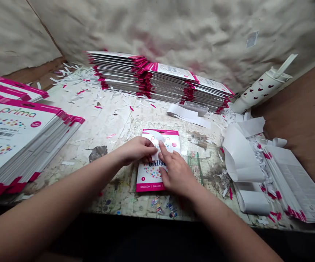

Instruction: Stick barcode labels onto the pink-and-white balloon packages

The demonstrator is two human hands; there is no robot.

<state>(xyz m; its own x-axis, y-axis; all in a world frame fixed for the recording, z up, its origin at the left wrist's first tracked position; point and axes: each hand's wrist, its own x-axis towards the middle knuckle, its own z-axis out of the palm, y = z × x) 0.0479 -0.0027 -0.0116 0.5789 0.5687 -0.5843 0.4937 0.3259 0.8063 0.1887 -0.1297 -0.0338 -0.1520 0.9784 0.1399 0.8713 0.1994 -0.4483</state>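
Head view: hands (135, 149) (178, 173) touch curved strip (155, 135) on flat packet (150, 173).

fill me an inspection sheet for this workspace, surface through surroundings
Surface: worn, stained table.
Job's things: balloon packet lying face up under the hands; white strip over its upper part; packet stacks at left, back and right.
Clutter: paper scraps, white paper curls, colourful bits near the front edge.
Hands: left hand pinching the strip; right hand over the packet, fingers spread.
Cables: nothing seen.
Surroundings: wrinkled covering behind, brown panel and heart-patterned tumbler at right.
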